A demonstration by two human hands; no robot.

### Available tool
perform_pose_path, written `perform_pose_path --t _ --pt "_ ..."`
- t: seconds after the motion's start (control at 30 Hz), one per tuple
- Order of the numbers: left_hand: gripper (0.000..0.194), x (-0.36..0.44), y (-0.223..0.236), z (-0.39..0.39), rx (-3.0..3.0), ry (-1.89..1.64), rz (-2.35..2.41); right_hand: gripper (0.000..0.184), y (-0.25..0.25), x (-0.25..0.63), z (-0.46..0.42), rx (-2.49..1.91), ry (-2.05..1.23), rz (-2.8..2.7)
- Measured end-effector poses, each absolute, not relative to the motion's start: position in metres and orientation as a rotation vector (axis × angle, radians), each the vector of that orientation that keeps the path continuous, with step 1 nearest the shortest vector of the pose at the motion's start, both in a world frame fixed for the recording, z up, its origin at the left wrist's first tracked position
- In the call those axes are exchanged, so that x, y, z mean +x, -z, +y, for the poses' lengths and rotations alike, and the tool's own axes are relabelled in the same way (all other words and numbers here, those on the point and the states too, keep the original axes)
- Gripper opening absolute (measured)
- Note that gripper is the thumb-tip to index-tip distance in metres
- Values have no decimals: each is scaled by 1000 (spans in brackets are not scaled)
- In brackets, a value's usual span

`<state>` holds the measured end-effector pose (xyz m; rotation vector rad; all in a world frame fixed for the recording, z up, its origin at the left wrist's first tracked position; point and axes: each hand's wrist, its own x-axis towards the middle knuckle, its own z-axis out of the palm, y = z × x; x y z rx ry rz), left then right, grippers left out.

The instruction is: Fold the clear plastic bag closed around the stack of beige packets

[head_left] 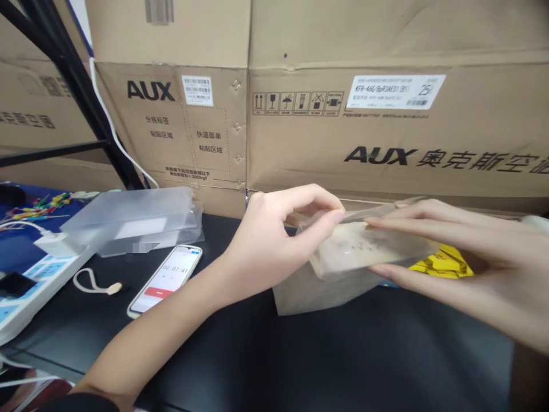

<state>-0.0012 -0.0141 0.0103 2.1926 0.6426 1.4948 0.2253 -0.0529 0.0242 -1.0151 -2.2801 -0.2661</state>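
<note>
I see my left hand point(274, 240) pinching the upper left edge of a clear plastic box point(364, 252) between thumb and forefinger, the other fingers curled in. My right hand point(463, 257) lies flat along the box's right side, fingers stretched out straight, one above and one below the near face, so it steadies the box rather than closing round it. The box sits on the dark counter point(343, 360), near its back edge, just in front of the big cardboard cartons point(386, 131) marked AUX. Something yellow point(446, 264) shows behind the box, under my right fingers; I cannot tell what it is. To the left, well apart from the hands, a phone point(165, 279) lies face up showing a timer, with a frosted plastic case point(132, 220) beyond it and a white cord loop point(96, 284) beside it.
</note>
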Motion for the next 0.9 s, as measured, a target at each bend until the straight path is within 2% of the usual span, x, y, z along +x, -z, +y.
perform_pose_path --t 0.17,0.33,0.5,0.7,0.9 --pt "13 -7 -15 -13 2180 -1386 611 40 -24 226 -50 -1050 233 -2277" --pt "20 -9 -19 -21 2239 -1309 664 37 -23 230 -52 -1002 296 -2276" --pt "12 -8 -19 -28 2365 -1286 760 40 -25 224 -54 -960 369 -2286" --pt "11 -8 -20 -31 2528 -1286 811 38 -22 212 -52 -841 231 -2163" --pt "16 -12 -21 -35 2629 -1225 770 39 -19 212 -52 -799 366 -2133"
